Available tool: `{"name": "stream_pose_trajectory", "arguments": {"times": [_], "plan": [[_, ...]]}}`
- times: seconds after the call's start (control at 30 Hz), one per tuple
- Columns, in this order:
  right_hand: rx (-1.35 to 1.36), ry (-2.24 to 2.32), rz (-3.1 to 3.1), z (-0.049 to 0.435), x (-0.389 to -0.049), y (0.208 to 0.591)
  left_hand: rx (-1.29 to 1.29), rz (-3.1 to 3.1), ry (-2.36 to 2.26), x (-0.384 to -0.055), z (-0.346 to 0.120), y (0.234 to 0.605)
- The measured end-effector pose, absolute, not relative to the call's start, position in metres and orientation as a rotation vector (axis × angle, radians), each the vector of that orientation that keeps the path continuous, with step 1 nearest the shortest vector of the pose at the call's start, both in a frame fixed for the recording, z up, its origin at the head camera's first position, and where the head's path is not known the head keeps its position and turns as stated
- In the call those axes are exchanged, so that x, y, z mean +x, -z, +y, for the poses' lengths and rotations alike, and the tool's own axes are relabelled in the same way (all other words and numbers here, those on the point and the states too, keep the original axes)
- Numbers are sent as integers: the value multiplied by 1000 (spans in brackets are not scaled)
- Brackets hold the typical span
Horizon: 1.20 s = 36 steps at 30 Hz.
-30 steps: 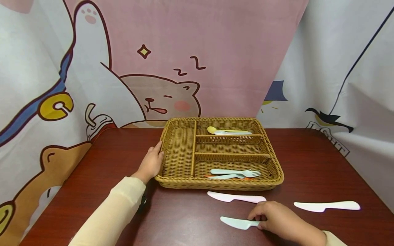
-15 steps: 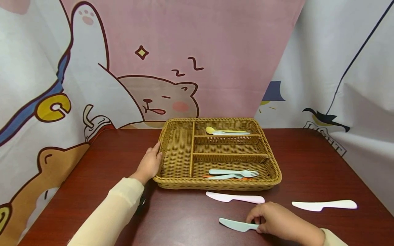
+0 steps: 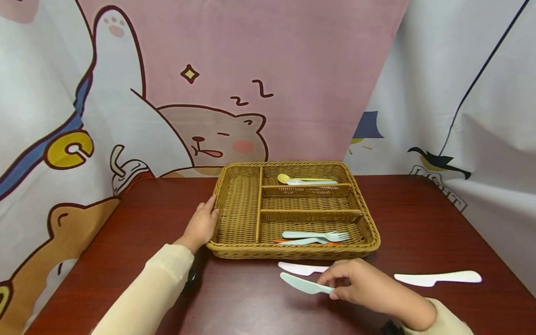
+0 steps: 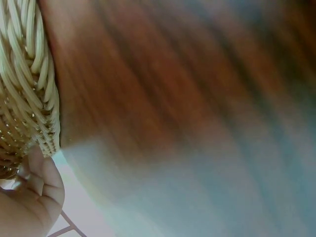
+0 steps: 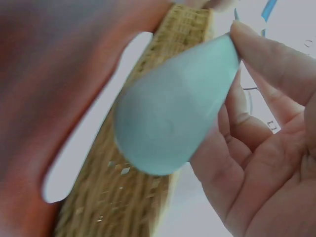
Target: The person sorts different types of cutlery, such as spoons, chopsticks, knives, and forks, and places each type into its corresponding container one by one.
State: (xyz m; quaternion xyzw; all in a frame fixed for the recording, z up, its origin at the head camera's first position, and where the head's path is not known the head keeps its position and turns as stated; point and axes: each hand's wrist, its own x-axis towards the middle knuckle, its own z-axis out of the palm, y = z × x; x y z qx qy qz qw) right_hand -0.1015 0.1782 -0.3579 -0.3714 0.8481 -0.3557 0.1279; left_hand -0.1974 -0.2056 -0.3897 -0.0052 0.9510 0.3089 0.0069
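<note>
My right hand (image 3: 364, 286) pinches a mint-green plastic knife (image 3: 303, 283) by its handle, thumb on one side and fingers on the other. In the right wrist view the broad rounded handle end (image 5: 173, 108) of this knife fills the middle. Partly hidden behind that hand lies a pale pink knife (image 3: 295, 268), just in front of the wicker cutlery basket (image 3: 293, 252). My left hand (image 3: 200, 226) rests against the basket's left side, its fingers fairly straight along the rim. The left wrist view shows part of that hand (image 4: 37, 197) by the woven wall.
A white knife (image 3: 437, 278) lies on the dark red table (image 3: 418, 223) at the right. In the basket's front compartment are a mint fork (image 3: 311, 235), another mint knife (image 3: 303, 241) and something orange. The back compartment holds a yellow spoon (image 3: 283, 178) and a pale utensil (image 3: 311, 182).
The right hand has moved the mint-green knife up off its spot, forward and left, and now covers the pink knife's handle. The left hand keeps its place at the basket.
</note>
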Motion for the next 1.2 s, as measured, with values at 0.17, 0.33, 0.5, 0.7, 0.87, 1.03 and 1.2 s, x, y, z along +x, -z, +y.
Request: {"name": "stream_pose_trajectory", "arguments": {"times": [0.17, 0.33, 0.5, 0.7, 0.87, 1.03, 1.2], "plan": [[-989, 1113, 2461, 161, -107, 338, -28, 2955, -967, -195, -208, 390], [-974, 1220, 2427, 137, -115, 327, -33, 2943, -957, -193, -210, 390], [-958, 1306, 2414, 117, -127, 319, -30, 2945, -947, -193, -211, 390], [-929, 1394, 2412, 93, -147, 311, -14, 2963, -931, -194, -211, 390], [-832, 1474, 2360, 74, -159, 304, -8, 2969, -942, -195, -209, 389], [-710, 1595, 2295, 57, -170, 298, -10, 2954, -955, -195, -207, 388], [-551, 1723, 2209, 41, -184, 294, -8, 2945, -975, -194, -206, 387]]}}
